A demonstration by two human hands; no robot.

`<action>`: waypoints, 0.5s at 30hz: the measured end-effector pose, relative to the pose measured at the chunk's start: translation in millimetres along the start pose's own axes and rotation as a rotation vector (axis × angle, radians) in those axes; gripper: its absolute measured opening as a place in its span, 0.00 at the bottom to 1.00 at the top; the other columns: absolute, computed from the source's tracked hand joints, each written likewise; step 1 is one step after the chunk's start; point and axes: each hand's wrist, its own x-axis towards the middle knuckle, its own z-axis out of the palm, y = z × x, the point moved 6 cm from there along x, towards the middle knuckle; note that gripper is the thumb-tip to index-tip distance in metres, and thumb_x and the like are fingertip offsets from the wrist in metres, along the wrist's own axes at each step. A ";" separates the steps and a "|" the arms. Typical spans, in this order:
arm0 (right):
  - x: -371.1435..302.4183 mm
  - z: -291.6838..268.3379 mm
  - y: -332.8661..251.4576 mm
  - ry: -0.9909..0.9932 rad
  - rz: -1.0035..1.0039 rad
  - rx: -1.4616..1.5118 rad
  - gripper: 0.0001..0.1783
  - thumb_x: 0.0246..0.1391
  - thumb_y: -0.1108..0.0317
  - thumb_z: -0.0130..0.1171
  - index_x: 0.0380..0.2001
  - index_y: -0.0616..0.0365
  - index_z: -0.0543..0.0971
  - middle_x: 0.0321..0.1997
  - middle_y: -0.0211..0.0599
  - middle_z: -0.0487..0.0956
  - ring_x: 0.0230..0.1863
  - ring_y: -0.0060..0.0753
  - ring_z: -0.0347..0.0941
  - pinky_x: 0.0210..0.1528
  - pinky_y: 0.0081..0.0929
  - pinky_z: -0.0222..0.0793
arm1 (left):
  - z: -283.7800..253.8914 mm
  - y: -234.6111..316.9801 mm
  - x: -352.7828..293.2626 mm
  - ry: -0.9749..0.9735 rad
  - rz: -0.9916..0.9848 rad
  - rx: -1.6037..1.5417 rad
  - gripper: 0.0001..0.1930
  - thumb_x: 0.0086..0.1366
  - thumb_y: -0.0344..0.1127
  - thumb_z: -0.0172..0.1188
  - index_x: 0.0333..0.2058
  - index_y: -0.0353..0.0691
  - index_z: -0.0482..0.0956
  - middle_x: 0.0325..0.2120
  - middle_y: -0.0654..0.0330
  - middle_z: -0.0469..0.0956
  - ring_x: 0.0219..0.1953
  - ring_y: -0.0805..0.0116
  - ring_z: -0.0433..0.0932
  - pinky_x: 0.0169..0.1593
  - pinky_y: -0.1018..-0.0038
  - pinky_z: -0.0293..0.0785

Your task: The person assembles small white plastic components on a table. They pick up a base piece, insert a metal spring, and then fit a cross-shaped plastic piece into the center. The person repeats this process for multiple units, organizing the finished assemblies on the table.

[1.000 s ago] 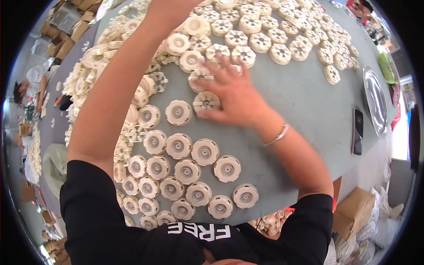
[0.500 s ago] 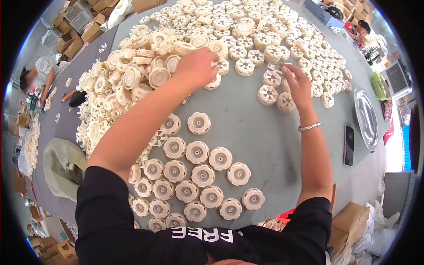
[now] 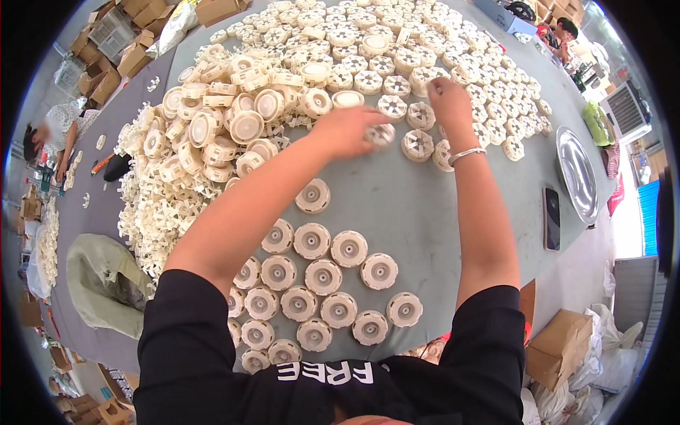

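My left hand point(image 3: 346, 132) is closed at the fingertips on a round cream plastic part point(image 3: 380, 134) with spokes, blurred by motion, just above the table. To its right, my right hand point(image 3: 451, 105) has its fingers curled together over the far group of spoked parts; what they hold, if anything, is hidden. Below the hands stand short stacks of spoked wheel-like parts point(image 3: 417, 145). Left of my left hand rises a heap of round cream caps point(image 3: 246, 127), with small white clip-like pieces point(image 3: 152, 234) spilling beside it. Nearer to me lie rows of round parts point(image 3: 323, 276) with grey centres.
A metal tray point(image 3: 577, 176) and a phone point(image 3: 551, 218) lie at the table's right edge. A grey-green cloth bundle point(image 3: 106, 283) sits at the left. Two other people work at the far left and far right. A cardboard box point(image 3: 558, 350) stands at lower right.
My left hand has moved right and towards me, away from the cap heap, and now has a spoked part at its fingers. My right hand has shifted left and away from me.
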 end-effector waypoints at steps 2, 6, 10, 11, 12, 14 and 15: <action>-8.6 -15.2 8.4 0.042 -0.052 0.205 0.16 0.65 0.55 0.62 0.42 0.57 0.86 0.38 0.39 0.88 0.38 0.38 0.83 0.44 0.36 0.77 | -5.8 1.5 -19.1 0.082 0.017 -0.081 0.30 0.57 0.44 0.76 0.59 0.58 0.80 0.63 0.64 0.74 0.59 0.57 0.80 0.58 0.59 0.80; -102.6 -58.6 4.7 -0.448 0.033 0.653 0.17 0.65 0.57 0.64 0.37 0.64 0.82 0.29 0.26 0.80 0.32 0.20 0.69 0.39 0.24 0.69 | -34.3 -26.1 -45.7 -0.115 -0.265 0.168 0.34 0.57 0.47 0.77 0.61 0.49 0.77 0.62 0.60 0.71 0.59 0.55 0.79 0.58 0.58 0.80; -217.0 -61.4 37.5 -0.801 -0.114 0.405 0.14 0.59 0.63 0.71 0.44 0.60 0.82 0.40 0.32 0.80 0.39 0.27 0.75 0.42 0.28 0.72 | -7.5 -30.0 -45.1 -0.130 -0.209 0.188 0.35 0.54 0.47 0.78 0.59 0.43 0.78 0.58 0.56 0.74 0.56 0.54 0.80 0.55 0.58 0.81; -228.7 -69.8 39.0 -0.632 -0.134 0.330 0.16 0.58 0.63 0.72 0.46 0.59 0.82 0.43 0.34 0.80 0.41 0.31 0.76 0.43 0.30 0.73 | -3.5 -30.3 -43.4 -0.160 -0.191 0.194 0.36 0.54 0.48 0.78 0.60 0.43 0.77 0.57 0.55 0.75 0.57 0.54 0.80 0.56 0.58 0.81; -242.3 -80.0 37.5 -0.466 -0.145 0.247 0.19 0.56 0.63 0.73 0.48 0.58 0.82 0.46 0.36 0.80 0.43 0.35 0.77 0.45 0.32 0.74 | 1.3 -30.1 -38.0 -0.193 -0.167 0.193 0.37 0.54 0.48 0.78 0.61 0.43 0.77 0.57 0.55 0.76 0.57 0.54 0.80 0.56 0.59 0.81; -254.9 -93.0 40.3 -0.305 -0.063 0.181 0.23 0.54 0.63 0.74 0.52 0.56 0.81 0.51 0.40 0.79 0.47 0.42 0.77 0.48 0.36 0.75 | 2.5 -20.5 -29.1 -0.316 -0.157 0.120 0.37 0.55 0.50 0.77 0.62 0.44 0.76 0.56 0.54 0.78 0.57 0.55 0.80 0.56 0.59 0.81; -262.2 -101.3 45.8 -0.306 0.043 0.199 0.26 0.53 0.63 0.75 0.54 0.55 0.81 0.53 0.41 0.79 0.49 0.45 0.77 0.50 0.38 0.75 | -6.7 -4.1 -22.2 -0.415 -0.160 0.048 0.37 0.55 0.50 0.76 0.62 0.44 0.76 0.57 0.54 0.78 0.57 0.55 0.80 0.56 0.59 0.81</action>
